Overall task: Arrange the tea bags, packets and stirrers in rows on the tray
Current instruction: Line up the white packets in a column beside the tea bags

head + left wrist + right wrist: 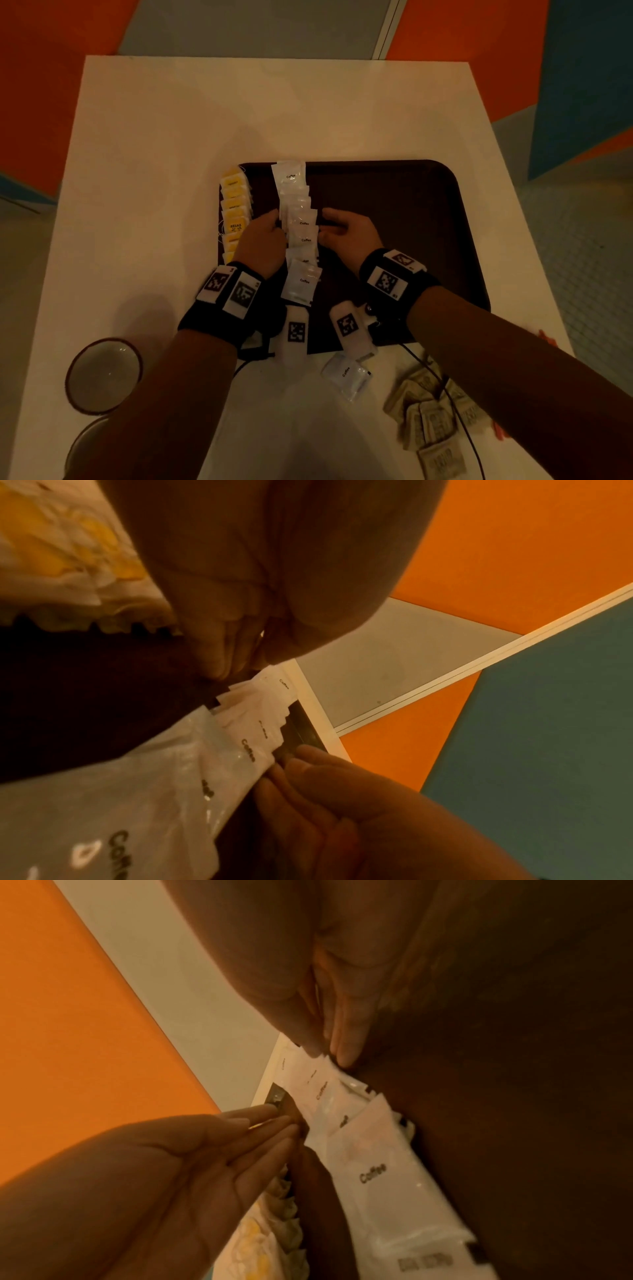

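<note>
Head view: a dark tray [394, 212] lies on a white table [171, 144]. Along its left edge runs a row of yellow tea bags [234, 209], overlapping like shingles. Just right of them a row of white coffee packets [299, 226] runs from the far rim toward the near rim. The left hand [262, 240] touches the row's left edge and the right hand [347, 229] its right edge, so the row sits between them. One loose packet [346, 375] lies on the table near the tray's front edge, and a heap of tan packets [428, 407] lies to its right, under the right forearm. Two bowls [102, 373] stand at the table's near left. Both wrists wear black bands with printed markers.

Left wrist view: the left hand's [240, 631] fingers lie straight and together, tips down beside the coffee row [253, 723]. The right hand's [325, 791] fingers, gently bent and close together, meet the row's other edge. Tea bags [68, 561] show at upper left.

Right wrist view: the right hand's [342, 1010] fingers are together, tips against the coffee row [369, 1164]. The left hand's [171, 1164] fingers are straight and together, tips touching the row's far side. Tea bags [270, 1240] lie below it.
</note>
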`<state>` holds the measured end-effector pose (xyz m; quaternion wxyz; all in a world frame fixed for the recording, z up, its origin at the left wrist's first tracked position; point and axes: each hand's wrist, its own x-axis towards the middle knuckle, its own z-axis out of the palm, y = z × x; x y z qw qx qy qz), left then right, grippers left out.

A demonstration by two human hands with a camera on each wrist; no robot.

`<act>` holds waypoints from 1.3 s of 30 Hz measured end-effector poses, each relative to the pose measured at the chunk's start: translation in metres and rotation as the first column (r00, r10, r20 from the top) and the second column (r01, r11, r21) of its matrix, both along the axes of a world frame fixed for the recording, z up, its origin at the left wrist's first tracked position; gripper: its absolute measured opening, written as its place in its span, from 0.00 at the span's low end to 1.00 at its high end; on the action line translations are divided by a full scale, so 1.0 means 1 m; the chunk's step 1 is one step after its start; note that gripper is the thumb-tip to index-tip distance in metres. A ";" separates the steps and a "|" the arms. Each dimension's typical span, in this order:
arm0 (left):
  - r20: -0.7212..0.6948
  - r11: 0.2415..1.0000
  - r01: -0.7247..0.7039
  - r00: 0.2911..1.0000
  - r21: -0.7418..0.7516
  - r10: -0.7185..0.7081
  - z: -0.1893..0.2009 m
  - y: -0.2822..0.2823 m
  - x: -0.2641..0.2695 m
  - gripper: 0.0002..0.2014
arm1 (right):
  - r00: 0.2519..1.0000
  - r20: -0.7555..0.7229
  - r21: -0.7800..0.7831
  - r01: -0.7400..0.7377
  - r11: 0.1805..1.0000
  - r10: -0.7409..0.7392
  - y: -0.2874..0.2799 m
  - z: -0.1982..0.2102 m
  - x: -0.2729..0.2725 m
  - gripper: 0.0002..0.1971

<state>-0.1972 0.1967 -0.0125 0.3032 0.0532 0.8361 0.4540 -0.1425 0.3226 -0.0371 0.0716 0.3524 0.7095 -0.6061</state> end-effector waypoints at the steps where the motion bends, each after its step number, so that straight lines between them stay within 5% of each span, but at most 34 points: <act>1: 0.020 0.999 0.005 1.000 0.038 -0.006 -0.002 0.000 -0.001 0.14 | 1.000 -0.020 -0.040 -0.001 0.999 0.001 -0.001 0.001 -0.001 0.25; 10: 0.065 0.990 0.018 0.998 0.138 -0.027 -0.006 -0.001 -0.007 0.14 | 0.999 -0.024 -0.108 0.031 0.994 -0.033 -0.001 0.009 -0.010 0.27; 21: 0.078 0.993 0.071 0.994 0.092 -0.078 -0.008 0.009 -0.020 0.18 | 0.993 -0.040 -0.057 -0.110 0.992 0.107 0.004 0.016 -0.021 0.23; 33: 0.018 0.995 0.063 0.998 0.081 -0.065 -0.008 0.017 -0.041 0.20 | 0.992 -0.078 -0.064 -0.109 0.992 0.104 0.006 0.018 -0.027 0.25; 39: 0.030 0.991 -0.016 0.999 0.132 0.012 -0.018 0.021 -0.051 0.31 | 0.995 -0.037 0.011 -0.095 0.995 0.096 0.008 0.013 -0.038 0.29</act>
